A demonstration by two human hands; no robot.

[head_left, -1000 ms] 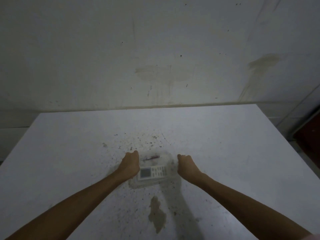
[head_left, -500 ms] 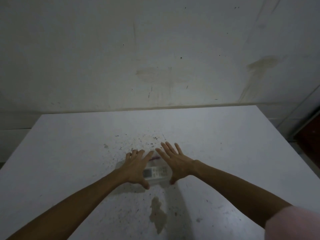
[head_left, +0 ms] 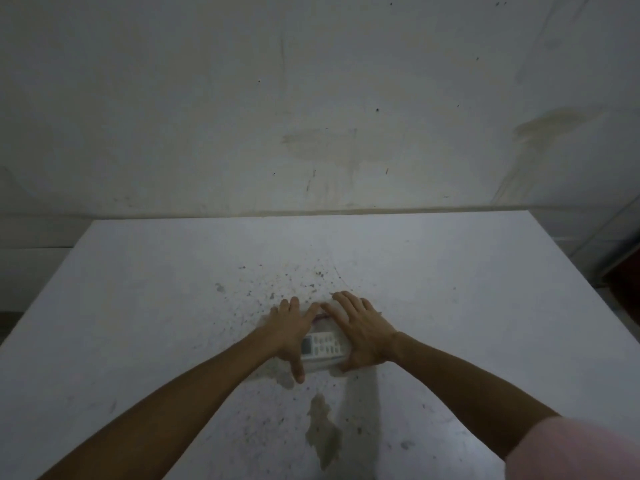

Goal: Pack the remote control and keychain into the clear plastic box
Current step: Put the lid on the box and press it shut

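Head view: the clear plastic box [head_left: 323, 364] is seen on the speckled white table [head_left: 450, 306], flanked by both hands. The left hand [head_left: 291, 332] and right hand [head_left: 363, 336] are laid flat on top, fingers spread and unclenched, nothing gripped; pressing the lid shut is judged the purpose. The remote control [head_left: 323, 344] is seen inside, buttons up. A reddish sliver [head_left: 320, 317] behind it, probably the keychain, is glimpsed between the fingers. Lid seating cannot be confirmed.
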